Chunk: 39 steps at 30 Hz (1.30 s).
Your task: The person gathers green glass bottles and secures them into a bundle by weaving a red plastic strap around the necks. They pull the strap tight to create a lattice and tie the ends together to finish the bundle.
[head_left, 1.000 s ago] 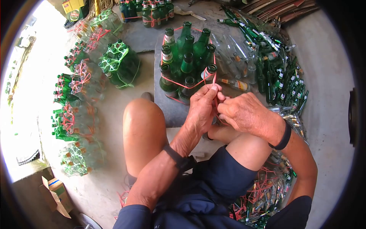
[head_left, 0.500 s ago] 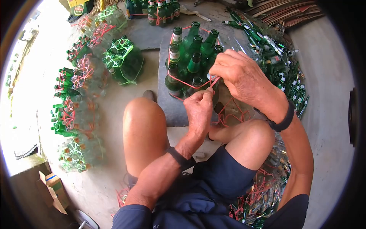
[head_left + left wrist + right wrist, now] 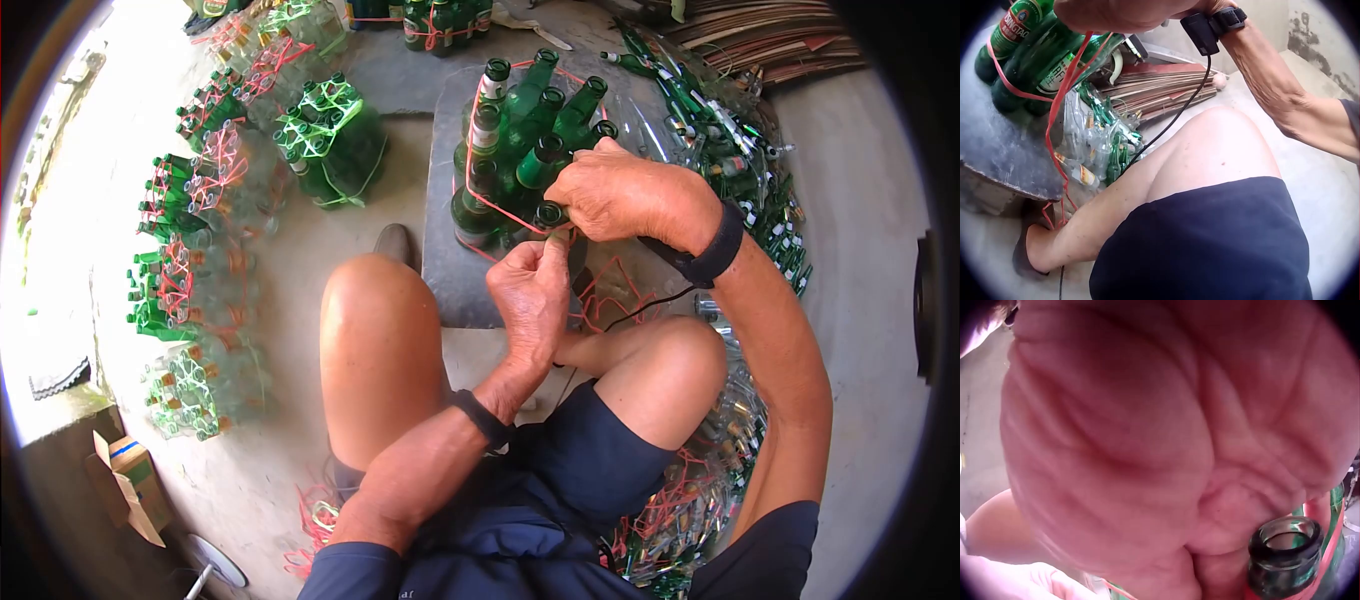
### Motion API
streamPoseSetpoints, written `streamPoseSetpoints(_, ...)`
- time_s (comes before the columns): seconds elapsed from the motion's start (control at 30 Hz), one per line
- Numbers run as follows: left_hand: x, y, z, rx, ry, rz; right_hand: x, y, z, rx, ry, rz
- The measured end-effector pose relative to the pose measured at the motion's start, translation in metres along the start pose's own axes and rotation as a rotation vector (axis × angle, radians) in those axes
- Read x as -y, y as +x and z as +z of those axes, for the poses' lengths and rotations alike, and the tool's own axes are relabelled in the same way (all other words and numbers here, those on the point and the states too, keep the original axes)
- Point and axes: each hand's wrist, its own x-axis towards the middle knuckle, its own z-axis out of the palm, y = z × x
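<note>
A cluster of green glass beer bottles [image 3: 541,165] stands on a grey slab [image 3: 450,290], with red plastic string [image 3: 512,216] around the bottles. At the front of the cluster, my left hand [image 3: 533,290] pinches the string between thumb and forefinger. Loose strands of string [image 3: 1054,128] trail from it past the slab's edge. My right hand [image 3: 640,190] is over the right front bottles, its curled fingers gripping the string, fingertips mostly hidden. A bottle mouth [image 3: 1287,540] shows right beside its palm in the right wrist view.
Bundles of tied bottles [image 3: 215,175] line the left side, with a green-strung bundle [image 3: 333,140] nearer the slab. Loose bottles [image 3: 735,150] are heaped to the right. Tangled red string [image 3: 610,290] lies by the right leg, and an opened carton [image 3: 135,490] sits lower left.
My right hand first drew up and away from the left with the string, then came lower over the right front bottles. My left hand stays near the front of the cluster, pinching the string.
</note>
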Motion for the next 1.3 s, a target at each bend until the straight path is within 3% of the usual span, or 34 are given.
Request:
streamPoseSetpoints(0.1,-0.002,-0.001,-0.001,0.016,-0.017,-0.051,0.0,0.007,-0.002,0.079,0.019,0.022)
streamPoseSetpoints(0.33,0.0,-0.003,-0.001,0.045,-0.019,-0.031,-0.008,0.008,0.0,0.061,0.028,0.047)
streamPoseSetpoints(0.4,0.002,-0.002,-0.001,0.054,-0.006,-0.024,-0.014,0.006,0.005,-0.09,0.205,0.024)
streamPoseSetpoints(0.53,0.006,-0.002,0.0,0.064,-0.008,-0.005,-0.013,0.001,0.01,-0.119,0.406,0.081)
streamPoseSetpoints(0.6,0.004,-0.004,-0.001,0.067,0.006,0.003,-0.014,-0.001,0.02,-0.254,0.5,0.087)
streamPoseSetpoints(0.8,-0.002,-0.007,0.001,0.103,-0.082,-0.133,-0.014,-0.01,0.022,-0.341,0.829,0.088)
streamPoseSetpoints(1.3,-0.004,-0.005,0.007,0.171,-0.142,-0.205,-0.004,-0.021,0.034,-0.637,1.254,0.12)
